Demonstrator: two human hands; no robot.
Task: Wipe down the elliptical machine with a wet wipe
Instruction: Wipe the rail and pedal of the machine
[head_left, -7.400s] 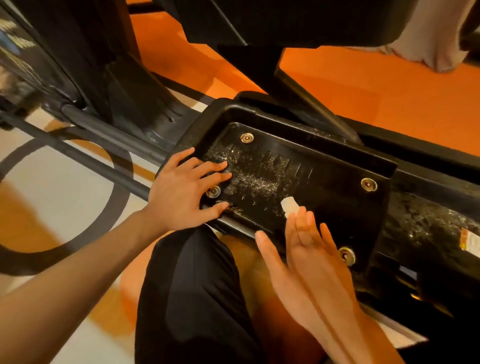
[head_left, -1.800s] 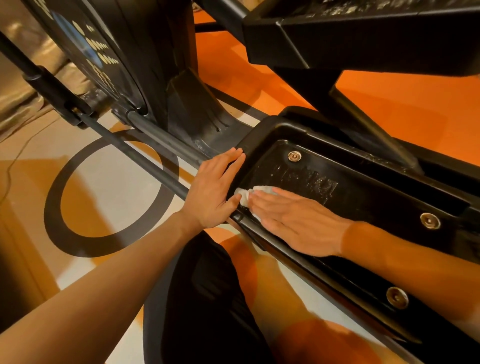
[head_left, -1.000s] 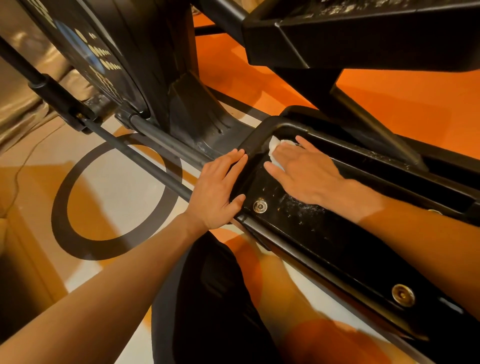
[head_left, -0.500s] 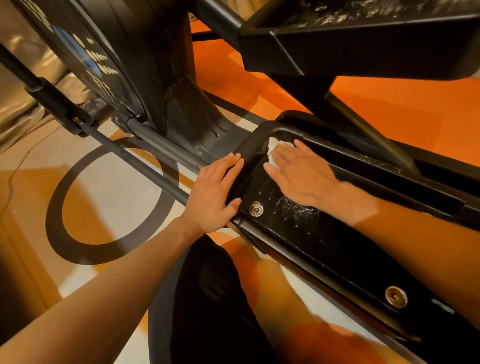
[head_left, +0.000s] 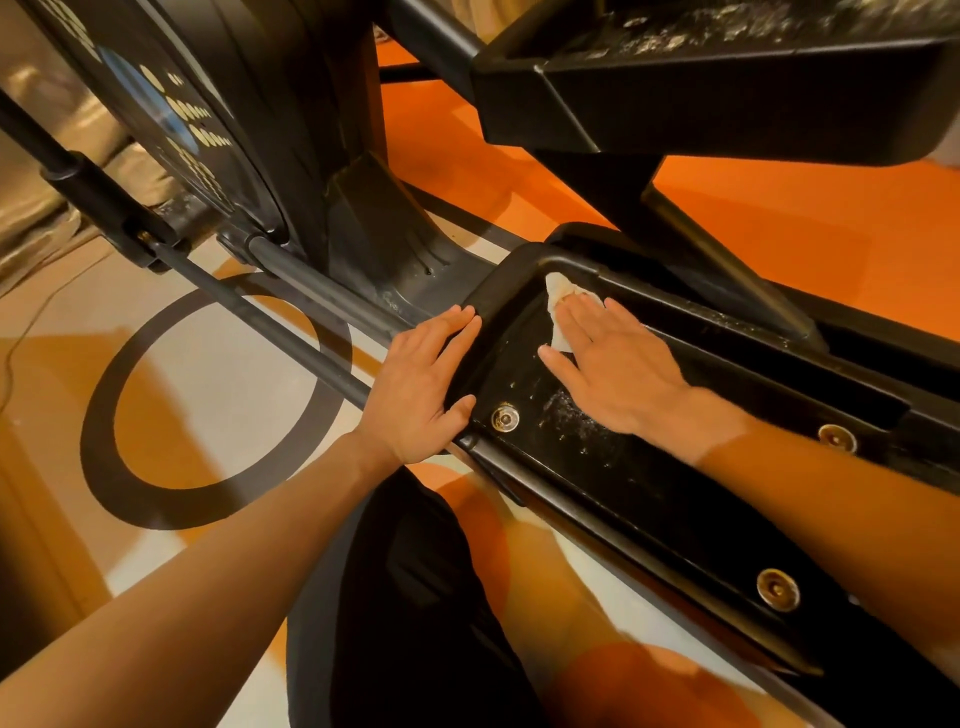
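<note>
The elliptical machine's black foot pedal (head_left: 649, 488) runs from centre to lower right, a tray with a raised rim and round metal bolts. A white wet wipe (head_left: 558, 299) lies in its far front corner. My right hand (head_left: 613, 364) presses flat on the wipe with straight fingers, and most of the wipe is hidden under them. My left hand (head_left: 423, 384) rests flat against the outside of the pedal's front rim, thumb hooked over the near edge. Wet streaks glint on the pedal floor by my right wrist.
The second pedal (head_left: 727, 83) hangs overhead at upper right. The flywheel housing (head_left: 234, 104) and slanted metal rods (head_left: 291, 338) stand to the left. The floor (head_left: 208, 395) is orange and white with a dark ring. My knee in black cloth (head_left: 405, 597) is below the pedal.
Since a second ago my right hand has stayed in the pedal's far corner, sliding the wipe only slightly. Earlier it wiped the middle and near-left part. My left hand has not moved.
</note>
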